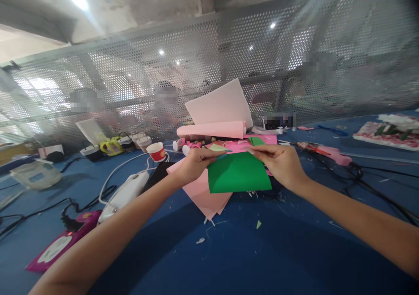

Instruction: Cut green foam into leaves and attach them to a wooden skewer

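Note:
A bright green sheet of craft paper or foam (238,173) hangs between my hands, curving a little toward its lower edge. My left hand (198,164) is closed, pinching the sheet's upper left corner between thumb and fingers. At the upper right corner, my right hand (278,159) pinches the same sheet. Beneath it, pink sheets (209,199) lie on the blue table, partly covered by the green one. Behind my hands are a pale pink roll (211,129) and a large whitish sheet (221,101) propped upright.
A red-and-white paper cup (156,152), a white power strip (126,194) and a magenta box (63,242) with cords stand left. On the right lies a pink glue gun (330,153) with a black cable. Scraps dot the blue table (235,260); a perforated metal screen (131,68) rises behind.

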Available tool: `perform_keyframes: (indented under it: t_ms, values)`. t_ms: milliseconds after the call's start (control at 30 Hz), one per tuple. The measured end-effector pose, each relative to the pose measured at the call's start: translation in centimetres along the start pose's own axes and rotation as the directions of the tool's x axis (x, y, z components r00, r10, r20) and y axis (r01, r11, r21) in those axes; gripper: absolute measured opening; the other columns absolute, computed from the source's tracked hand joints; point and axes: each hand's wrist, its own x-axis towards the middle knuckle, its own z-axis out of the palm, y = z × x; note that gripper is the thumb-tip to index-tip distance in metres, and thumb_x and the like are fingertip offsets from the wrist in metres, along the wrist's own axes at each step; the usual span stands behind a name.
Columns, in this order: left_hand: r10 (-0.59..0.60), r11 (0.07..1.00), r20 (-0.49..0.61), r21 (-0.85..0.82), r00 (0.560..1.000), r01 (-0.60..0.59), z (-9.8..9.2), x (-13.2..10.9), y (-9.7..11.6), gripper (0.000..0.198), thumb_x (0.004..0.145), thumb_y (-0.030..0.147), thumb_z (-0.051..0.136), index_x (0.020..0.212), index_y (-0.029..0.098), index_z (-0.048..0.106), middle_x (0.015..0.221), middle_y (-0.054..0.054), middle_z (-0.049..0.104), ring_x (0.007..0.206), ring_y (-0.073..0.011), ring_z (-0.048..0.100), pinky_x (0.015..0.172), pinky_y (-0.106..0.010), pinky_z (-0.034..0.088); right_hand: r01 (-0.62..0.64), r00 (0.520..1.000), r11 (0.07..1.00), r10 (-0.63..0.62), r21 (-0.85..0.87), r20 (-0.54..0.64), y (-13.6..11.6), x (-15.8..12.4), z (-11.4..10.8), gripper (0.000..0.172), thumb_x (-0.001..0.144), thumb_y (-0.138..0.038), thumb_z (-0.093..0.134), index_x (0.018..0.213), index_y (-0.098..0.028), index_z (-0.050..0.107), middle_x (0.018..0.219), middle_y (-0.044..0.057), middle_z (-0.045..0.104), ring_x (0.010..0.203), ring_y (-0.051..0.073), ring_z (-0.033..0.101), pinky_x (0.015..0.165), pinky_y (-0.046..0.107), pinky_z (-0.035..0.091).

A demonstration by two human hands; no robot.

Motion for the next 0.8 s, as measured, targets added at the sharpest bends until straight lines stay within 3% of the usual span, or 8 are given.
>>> perform_keyframes:
  t_ms: [100, 200, 367, 567, 800]
  values:
    - [0.041, 0.996, 0.014, 0.077, 0.999, -0.042, -0.3, 0.0, -0.1, 0.035, 0.083, 0.014, 0.052, 0.113, 0.023, 0.068, 0.106, -0.005, 0.072, 0.094, -0.0196, 0.067, 0.082, -0.031, 0.055, 0.146, 0.989, 0.988, -0.145, -0.041, 0.032, -0.1, 0.0, -0.3, 0.013, 0.077, -0.03, 0.069, 0.087, -0.032, 0.077, 0.088, -0.001, 0.076, 0.08, 0.022, 0.07, 0.075, 0.036, 0.056]
    - [0.082, 0.982, 0.046, 0.168, 0.996, -0.088, -0.6, -0.1, 0.1, 0.037, 0.083, 0.014, 0.05, 0.115, 0.022, 0.066, 0.092, -0.005, 0.075, 0.079, -0.0177, 0.067, 0.068, -0.027, 0.054, 0.251, 0.966, 0.965, -0.246, -0.069, 0.076, -0.2, 0.2, -0.7, 0.013, 0.077, -0.027, 0.068, 0.085, -0.032, 0.077, 0.085, -0.001, 0.076, 0.076, 0.021, 0.07, 0.072, 0.035, 0.056]
    - [0.108, 0.968, 0.096, 0.218, 0.99, -0.126, -0.8, -0.1, 0.6, 0.037, 0.082, 0.015, 0.052, 0.115, 0.022, 0.067, 0.068, -0.002, 0.071, 0.061, -0.0143, 0.061, 0.053, -0.022, 0.048, 0.254, 0.962, 0.963, -0.243, -0.089, 0.123, -0.5, 0.6, -0.8, 0.015, 0.08, -0.026, 0.064, 0.086, -0.033, 0.076, 0.085, -0.001, 0.075, 0.073, 0.019, 0.068, 0.069, 0.033, 0.055]
    - [0.105, 0.982, 0.073, 0.152, 0.992, -0.115, -0.6, 0.0, 0.9, 0.035, 0.081, 0.014, 0.053, 0.111, 0.022, 0.069, 0.07, -0.002, 0.071, 0.063, -0.0153, 0.061, 0.056, -0.025, 0.05, 0.196, 0.974, 0.977, -0.183, -0.09, 0.13, -0.8, 0.7, -0.9, 0.012, 0.078, -0.03, 0.068, 0.086, -0.032, 0.077, 0.079, 0.001, 0.074, 0.073, 0.02, 0.067, 0.066, 0.033, 0.054]
    - [0.073, 0.994, 0.057, 0.082, 0.996, -0.077, -0.7, 0.2, 1.3, 0.035, 0.079, 0.012, 0.054, 0.108, 0.022, 0.07, 0.071, -0.002, 0.071, 0.066, -0.0169, 0.062, 0.063, -0.03, 0.052, 0.261, 0.963, 0.96, -0.251, -0.105, 0.099, -0.3, 0.9, -1.3, 0.014, 0.078, -0.028, 0.069, 0.088, -0.035, 0.077, 0.082, -0.001, 0.075, 0.071, 0.019, 0.067, 0.064, 0.032, 0.054]
